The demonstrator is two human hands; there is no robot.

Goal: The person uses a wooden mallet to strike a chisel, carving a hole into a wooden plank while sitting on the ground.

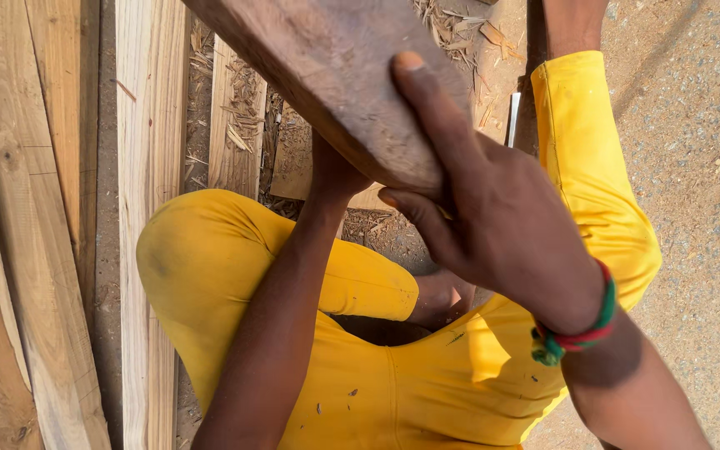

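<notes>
Wooden slab [335, 75], dark and rough, rests tilted above my knees; my right hand [493, 217] grips its near end, fingers wrapped over the face. My left hand [335, 171] is under it, grip hidden. Steadying comes next, I judge.

Hard daylight filled the scene, bright and warm. The yellow trousers [235, 250] glared strongly at nine o'clock and at three o'clock, near washed out on the lit folds. A deep shadow sat between the legs at six o'clock. The dark wooden piece [335, 75] at twelve o'clock looked soft, too close for focus, and the right hand [502, 225] on it was slightly blurred. The pale planks [147, 208] stayed sharp
</notes>
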